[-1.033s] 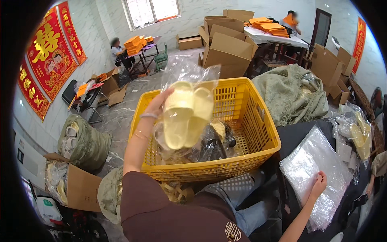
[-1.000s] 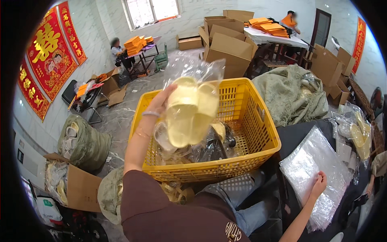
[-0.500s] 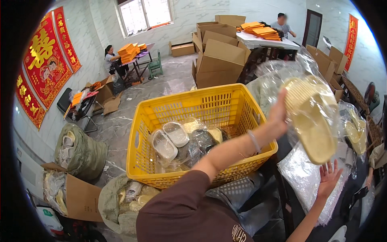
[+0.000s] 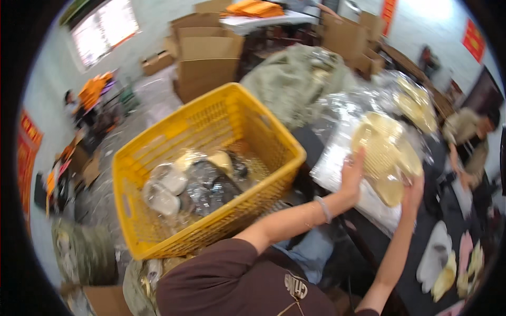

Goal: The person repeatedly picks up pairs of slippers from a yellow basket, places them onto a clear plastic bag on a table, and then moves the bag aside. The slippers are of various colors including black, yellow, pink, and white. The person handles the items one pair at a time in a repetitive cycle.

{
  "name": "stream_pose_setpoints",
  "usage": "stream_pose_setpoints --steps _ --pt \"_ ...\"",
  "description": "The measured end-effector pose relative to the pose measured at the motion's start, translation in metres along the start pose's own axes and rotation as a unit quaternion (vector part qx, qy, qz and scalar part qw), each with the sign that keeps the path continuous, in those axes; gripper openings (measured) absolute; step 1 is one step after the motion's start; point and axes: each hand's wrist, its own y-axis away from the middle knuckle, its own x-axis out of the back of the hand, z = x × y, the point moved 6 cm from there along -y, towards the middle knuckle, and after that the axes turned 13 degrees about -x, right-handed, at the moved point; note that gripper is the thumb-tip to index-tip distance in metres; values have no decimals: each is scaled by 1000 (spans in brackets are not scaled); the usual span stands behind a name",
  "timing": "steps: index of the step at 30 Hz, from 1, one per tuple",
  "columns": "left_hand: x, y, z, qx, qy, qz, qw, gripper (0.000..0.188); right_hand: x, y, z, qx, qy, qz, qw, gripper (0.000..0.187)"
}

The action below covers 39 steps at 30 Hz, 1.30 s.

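Note:
A pair of pale yellow slippers (image 4: 380, 150) in clear plastic wrap is between my hands, above the dark table on my right. Along the left side of the pair, my left hand (image 4: 353, 176) grips it, a bracelet on the wrist. My right hand (image 4: 414, 190) is closed on the near right side, its fingers partly hidden. Beneath them lies a stack of clear plastic bags (image 4: 332, 169). Another wrapped yellow pair (image 4: 416, 108) sits just beyond. The yellow crate (image 4: 174, 128) to my left contains wrapped white slippers (image 4: 167, 187) and dark slippers (image 4: 211, 187).
Loose white slippers (image 4: 435, 253) and yellow ones lie on the table's near right. A green woven sack (image 4: 295, 79) stands behind the crate, near cardboard boxes (image 4: 205, 66). Another person (image 4: 466, 134) works at the right. More sacks (image 4: 84, 253) stand at the lower left.
My view has swung right. The wrapped slippers have come down over the plastic bags, and my right hand, open below them before, now holds them together with my left.

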Motion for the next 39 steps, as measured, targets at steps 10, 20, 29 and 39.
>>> stream_pose_setpoints --steps 10,20,29,39 --pt "15 46 -59 362 16 -111 925 49 85 -29 6 -34 373 164 913 41" --pt "75 1 100 -269 -339 -133 892 35 81 7 -13 -95 377 143 910 39" --pt "114 -66 79 -207 -471 -173 840 36 24 10 -2 -211 300 -36 930 37" --pt "104 -35 90 -19 -496 -226 838 19 35 -6 -16 -139 45 -63 987 27"
